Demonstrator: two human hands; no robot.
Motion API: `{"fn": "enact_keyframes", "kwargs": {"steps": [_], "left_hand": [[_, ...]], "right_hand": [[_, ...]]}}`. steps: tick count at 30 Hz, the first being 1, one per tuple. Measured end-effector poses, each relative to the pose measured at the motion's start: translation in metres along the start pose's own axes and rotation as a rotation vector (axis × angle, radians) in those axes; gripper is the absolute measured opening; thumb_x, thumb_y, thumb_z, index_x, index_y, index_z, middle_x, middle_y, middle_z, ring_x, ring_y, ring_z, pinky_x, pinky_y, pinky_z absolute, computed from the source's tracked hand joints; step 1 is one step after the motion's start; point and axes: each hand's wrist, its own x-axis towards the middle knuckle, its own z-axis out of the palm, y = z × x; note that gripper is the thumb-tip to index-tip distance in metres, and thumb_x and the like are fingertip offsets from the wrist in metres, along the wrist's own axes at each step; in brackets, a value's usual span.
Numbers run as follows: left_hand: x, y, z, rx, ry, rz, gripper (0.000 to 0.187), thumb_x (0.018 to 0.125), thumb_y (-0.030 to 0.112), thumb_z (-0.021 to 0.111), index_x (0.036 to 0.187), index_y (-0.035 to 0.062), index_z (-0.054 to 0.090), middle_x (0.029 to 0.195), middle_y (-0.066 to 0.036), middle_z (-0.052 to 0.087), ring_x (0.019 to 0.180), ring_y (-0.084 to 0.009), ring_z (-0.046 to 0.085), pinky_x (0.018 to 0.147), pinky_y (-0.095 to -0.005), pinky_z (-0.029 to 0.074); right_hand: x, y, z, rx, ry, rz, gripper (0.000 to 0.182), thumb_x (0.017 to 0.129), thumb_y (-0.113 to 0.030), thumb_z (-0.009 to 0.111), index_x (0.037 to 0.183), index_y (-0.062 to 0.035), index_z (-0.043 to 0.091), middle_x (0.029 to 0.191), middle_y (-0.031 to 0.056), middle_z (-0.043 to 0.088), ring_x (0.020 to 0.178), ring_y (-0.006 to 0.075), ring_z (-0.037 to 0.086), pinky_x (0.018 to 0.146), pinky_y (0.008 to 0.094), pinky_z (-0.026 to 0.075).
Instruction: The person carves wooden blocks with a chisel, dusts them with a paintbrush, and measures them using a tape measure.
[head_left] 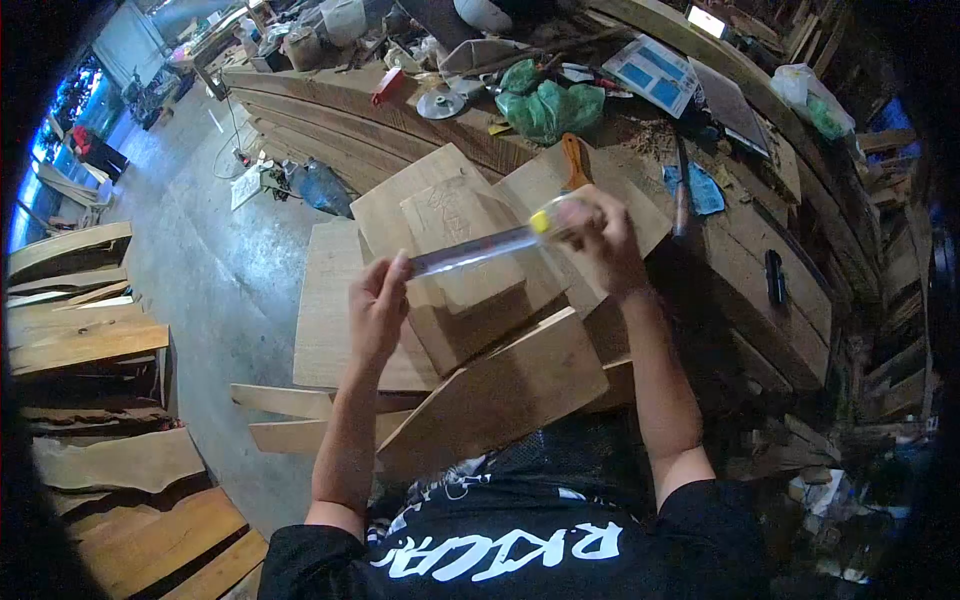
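Note:
Stretched between my hands is a tape measure [480, 248] with a yellow and pale case; its blade is pulled out. My left hand [378, 300] pinches the free end of the blade between thumb and fingers. Around the case my right hand [603, 240] is closed, slightly blurred. Below the blade lies a smaller wooden block [435, 218] with faint pencil-like marks on its top. It rests on larger wooden boards [400, 190]. Another board [510, 385] leans tilted at the near side. Just beyond my right hand is a brush-like tool with an orange-brown wooden handle [573, 160].
Stacked thick planks [340, 115] extend behind the boards, with a green plastic bag [550, 105], a printed sheet [650, 75] and a black object [774, 277] on the timber. Wooden slabs [120, 460] lie at left beside the concrete floor [220, 300]. A person [95, 150] is far left.

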Motion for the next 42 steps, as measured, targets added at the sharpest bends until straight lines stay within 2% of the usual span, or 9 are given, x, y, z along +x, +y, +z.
{"fn": "enact_keyframes", "kwargs": {"steps": [3,7,8,11,12,15,28,31,42], "left_hand": [[0.008,-0.009,-0.009,0.084,-0.054,-0.122,0.037,0.104,0.036,0.058,0.086,0.0041,0.065,0.063,0.008,0.043,0.055,-0.0016,0.037,0.047,-0.0226,0.029],[0.011,-0.004,0.004,0.558,-0.026,0.037,0.046,0.103,0.037,0.057,0.084,-0.0042,0.063,0.062,-0.008,0.053,0.06,-0.0111,0.046,0.054,-0.034,0.041],[0.01,-0.001,0.01,0.597,-0.037,0.037,0.048,0.103,0.037,0.055,0.084,-0.006,0.062,0.065,-0.017,0.058,0.058,-0.0204,0.056,0.058,-0.0416,0.045],[0.0,0.016,0.023,0.729,-0.028,0.046,0.048,0.104,0.038,0.051,0.086,-0.005,0.061,0.066,-0.019,0.061,0.061,-0.0305,0.06,0.058,-0.0412,0.043],[0.0,0.02,0.022,0.854,-0.062,-0.004,0.048,0.104,0.039,0.049,0.09,-0.0044,0.064,0.075,-0.027,0.062,0.069,-0.0407,0.063,0.064,-0.0449,0.046],[-0.001,0.014,0.023,0.851,-0.022,0.068,0.049,0.103,0.039,0.051,0.082,-0.0026,0.064,0.071,-0.027,0.063,0.074,-0.0479,0.064,0.065,-0.0506,0.049],[0.0,0.012,0.023,0.898,-0.011,0.099,0.048,0.104,0.04,0.048,0.083,-0.0005,0.064,0.07,-0.026,0.063,0.075,-0.0468,0.064,0.068,-0.0525,0.048],[-0.001,0.014,0.025,0.889,-0.012,0.105,0.048,0.104,0.039,0.048,0.084,-0.0003,0.064,0.071,-0.026,0.063,0.075,-0.0468,0.064,0.067,-0.0525,0.048],[0.0,0.005,0.024,0.89,0.024,0.12,0.047,0.104,0.04,0.046,0.084,0.0012,0.063,0.075,-0.027,0.063,0.077,-0.0488,0.063,0.068,-0.0541,0.047]], "right_hand": [[0.01,0.015,-0.013,0.049,0.068,0.026,0.053,0.094,-0.053,0.062,0.102,-0.0011,0.065,0.086,0.0009,0.063,0.08,0.0073,0.058,0.07,0.0251,0.047],[0.011,0.041,0.005,-0.031,-0.025,-0.022,0.068,0.092,-0.064,0.058,0.106,0.0018,0.064,0.093,0.0056,0.065,0.084,0.0143,0.06,0.077,0.0323,0.049],[0.006,0.033,0.015,-0.047,-0.058,-0.013,0.072,0.09,-0.067,0.057,0.107,0.0027,0.063,0.093,0.007,0.065,0.085,0.0166,0.06,0.079,0.0342,0.049],[-0.002,-0.003,0.034,-0.2,-0.067,0.002,0.082,0.086,-0.074,0.056,0.108,0.0053,0.061,0.094,0.0143,0.065,0.089,0.0246,0.062,0.083,0.0384,0.05],[0.0,-0.003,0.034,-0.17,-0.06,0.054,0.082,0.087,-0.073,0.056,0.108,0.0055,0.061,0.094,0.0152,0.065,0.089,0.025,0.063,0.083,0.0385,0.05],[-0.001,-0.006,0.035,-0.159,-0.022,0.086,0.081,0.087,-0.072,0.057,0.108,0.0062,0.061,0.095,0.0163,0.066,0.089,0.0242,0.063,0.084,0.0373,0.05],[-0.001,0.012,0.042,0.043,0.027,0.054,0.07,0.089,-0.064,0.065,0.107,0.0039,0.063,0.091,0.0085,0.066,0.086,0.0153,0.06,0.079,0.0305,0.05],[-0.001,0.015,0.043,0.149,0.006,0.062,0.076,0.085,-0.072,0.063,0.099,0.0029,0.068,0.089,0.0147,0.071,0.085,0.0208,0.067,0.082,0.0351,0.051],[-0.003,0.018,0.045,0.204,0.002,0.061,0.069,0.089,-0.066,0.064,0.101,0.0017,0.069,0.089,0.0101,0.071,0.085,0.0156,0.066,0.079,0.0314,0.051]]}}
